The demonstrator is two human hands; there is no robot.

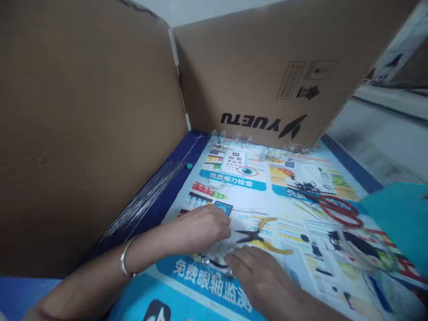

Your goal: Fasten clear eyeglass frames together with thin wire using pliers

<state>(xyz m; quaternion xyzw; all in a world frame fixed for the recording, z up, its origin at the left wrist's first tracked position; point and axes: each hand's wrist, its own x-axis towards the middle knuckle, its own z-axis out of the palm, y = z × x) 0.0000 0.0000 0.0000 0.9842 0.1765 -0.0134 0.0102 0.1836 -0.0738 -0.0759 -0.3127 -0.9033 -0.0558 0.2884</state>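
My left hand [211,228], with a silver bangle on its wrist, is closed just above the printed sheet. Its fingertips point down and hide whatever they pinch. Close by on the right, my right hand [256,274] has its thumb and fingers pressed together at a small clear beaded piece [229,270]. A shiny clear bead [205,261] shows below my left hand, and thin wire seems to run near it. Just beyond my right hand lie yellow-handled pliers [259,236], jaws toward my left hand.
Red-handled scissors [339,209] lie at right beside dark tangled wire [306,188]. Many straight thin wires [147,194] rest along the left cardboard wall [83,133]. Clear beaded clusters [230,136] line the foot of the back cardboard panel [250,76]. A teal object [397,223] stands at right.
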